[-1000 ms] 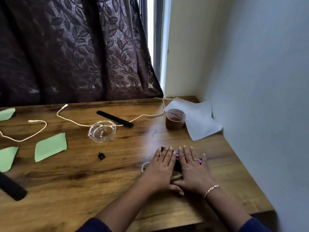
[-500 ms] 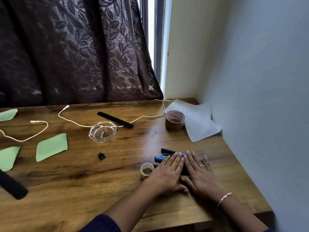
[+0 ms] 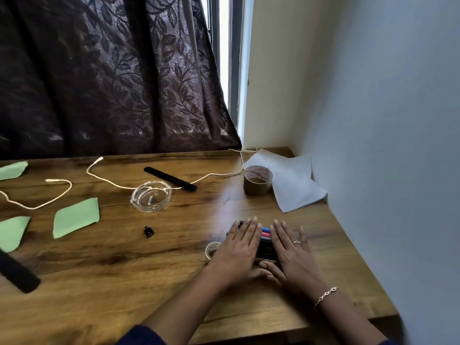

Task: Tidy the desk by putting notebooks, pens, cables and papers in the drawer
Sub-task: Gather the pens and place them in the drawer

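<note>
Head view, lower centre: left hand (image 3: 239,250) and right hand (image 3: 292,252) lie flat, fingers straight, on a bundle of pens (image 3: 265,241) on the desk (image 3: 124,282). A small tape roll (image 3: 211,249), partly hidden, seems to touch the left hand.

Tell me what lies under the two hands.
Pens in blue, pink and dark colours show between the left hand and right hand. How many lie beneath is hidden.

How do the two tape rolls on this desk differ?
The brown tape roll is larger and darker; the small tape roll is pale. The brown tape roll stands at the white paper edge; the small tape roll is partly hidden by the left hand. Both sit hole-up on the desk.
</note>
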`<state>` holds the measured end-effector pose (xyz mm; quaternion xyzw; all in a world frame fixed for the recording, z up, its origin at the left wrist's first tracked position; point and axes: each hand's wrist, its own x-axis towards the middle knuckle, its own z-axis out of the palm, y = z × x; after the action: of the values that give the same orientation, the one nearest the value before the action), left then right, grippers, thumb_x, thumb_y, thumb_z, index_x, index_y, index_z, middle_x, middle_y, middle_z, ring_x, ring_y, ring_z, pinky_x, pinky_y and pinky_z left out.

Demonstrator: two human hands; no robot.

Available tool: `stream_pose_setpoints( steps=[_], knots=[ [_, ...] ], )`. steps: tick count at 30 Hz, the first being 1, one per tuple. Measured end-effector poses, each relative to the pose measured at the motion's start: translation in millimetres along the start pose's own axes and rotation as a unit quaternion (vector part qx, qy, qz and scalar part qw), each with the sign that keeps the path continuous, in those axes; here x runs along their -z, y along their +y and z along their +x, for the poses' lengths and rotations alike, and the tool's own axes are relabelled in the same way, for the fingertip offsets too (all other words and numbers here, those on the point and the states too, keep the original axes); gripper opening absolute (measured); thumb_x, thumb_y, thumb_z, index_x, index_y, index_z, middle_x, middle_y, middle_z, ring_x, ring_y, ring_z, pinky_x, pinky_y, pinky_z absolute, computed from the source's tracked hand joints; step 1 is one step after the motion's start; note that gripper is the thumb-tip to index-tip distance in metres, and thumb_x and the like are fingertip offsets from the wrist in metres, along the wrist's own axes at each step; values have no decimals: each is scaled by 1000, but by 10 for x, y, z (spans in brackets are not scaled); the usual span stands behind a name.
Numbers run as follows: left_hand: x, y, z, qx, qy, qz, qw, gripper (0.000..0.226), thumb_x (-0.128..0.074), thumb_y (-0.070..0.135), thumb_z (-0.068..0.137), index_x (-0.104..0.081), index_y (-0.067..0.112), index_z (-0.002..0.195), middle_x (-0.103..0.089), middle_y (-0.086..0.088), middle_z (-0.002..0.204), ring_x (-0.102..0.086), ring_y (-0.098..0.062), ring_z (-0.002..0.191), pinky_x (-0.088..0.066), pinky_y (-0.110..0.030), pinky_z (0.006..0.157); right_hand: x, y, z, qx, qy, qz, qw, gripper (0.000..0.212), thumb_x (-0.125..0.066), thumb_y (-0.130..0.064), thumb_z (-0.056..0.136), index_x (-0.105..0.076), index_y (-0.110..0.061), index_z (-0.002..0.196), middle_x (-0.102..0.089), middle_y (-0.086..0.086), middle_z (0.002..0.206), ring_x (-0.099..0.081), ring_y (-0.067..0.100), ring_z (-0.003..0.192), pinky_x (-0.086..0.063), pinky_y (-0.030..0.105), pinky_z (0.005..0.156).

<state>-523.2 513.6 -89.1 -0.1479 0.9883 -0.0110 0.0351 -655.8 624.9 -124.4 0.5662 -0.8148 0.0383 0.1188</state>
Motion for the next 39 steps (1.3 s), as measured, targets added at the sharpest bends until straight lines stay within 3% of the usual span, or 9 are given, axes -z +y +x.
stream_pose_setpoints(
  steps=[7,11,14,18,26,32,34,37,39],
  knots=[
    [5,-176,-236,74,82,5,994,104,12,77,67,6,5,142,7,-13,152,10,-26,141,19,-43,113,36,-162,114,23,10,39,999,83,-6,-71,87,-36,-7,132,-53,17,133,-34,27,129,-5,39,108],
    [-24,-235,-461,110,62,-57,990,92,-1,71,86,-38,3,137,-39,-17,144,-33,-28,136,-11,-39,111,76,-244,85,48,52,76,995,83,-12,-68,88,-45,-5,129,-54,18,132,-52,32,122,-17,38,110],
    [-27,-266,-631,82,132,-53,986,77,-16,62,91,-49,7,132,-51,-12,137,-44,-24,130,-15,-35,110,224,-356,-85,38,110,195,974,69,-21,-58,93,-56,-7,123,-57,13,127,-55,27,116,-44,39,98],
    [-37,-214,-870,0,276,-83,957,47,-42,44,86,-57,14,119,-64,-3,118,-54,-16,116,-28,-31,103,422,-563,-471,2,187,339,922,27,-43,-33,93,-63,-19,105,-63,0,100,-55,5,94,-46,16,82],
    [-312,132,-1669,-60,331,-313,888,15,-46,26,93,-57,17,89,-63,-1,80,-54,-11,76,-44,-19,66,386,-1339,-1292,-192,130,613,755,21,-54,-32,85,-60,-27,65,-58,-4,55,-50,6,50,-40,18,50],
    [-968,250,-2085,39,59,-357,931,18,-49,31,92,-63,22,96,-66,4,91,-60,-8,82,-45,-21,67,-133,-1623,-1500,-486,49,710,508,35,-47,-23,95,-61,-4,70,-61,0,47,-56,11,43,-45,19,42],
    [-1239,194,-2091,228,-93,-478,843,17,-54,28,91,-61,20,105,-62,4,97,-58,-11,89,-44,-23,72,-373,-1616,-1479,-561,-22,726,397,43,-43,-37,95,-64,0,86,-69,6,59,-65,17,55,-53,26,54],
    [-1525,-31,-2148,443,-151,-735,490,23,-55,12,90,-55,5,112,-57,-6,86,-55,-20,78,-49,-30,64,-651,-1595,-1407,-598,-81,737,304,57,-34,-56,92,-55,-7,112,-66,16,90,-61,31,91,-48,39,84],
    [-1624,-206,-2209,507,-74,-792,332,11,-51,1,89,-55,0,99,-56,-14,83,-55,-25,73,-54,-35,56,-677,-1584,-1300,-582,-76,763,271,57,-30,-55,94,-45,-12,128,-60,17,110,-57,29,93,-45,39,83]
  ],
)
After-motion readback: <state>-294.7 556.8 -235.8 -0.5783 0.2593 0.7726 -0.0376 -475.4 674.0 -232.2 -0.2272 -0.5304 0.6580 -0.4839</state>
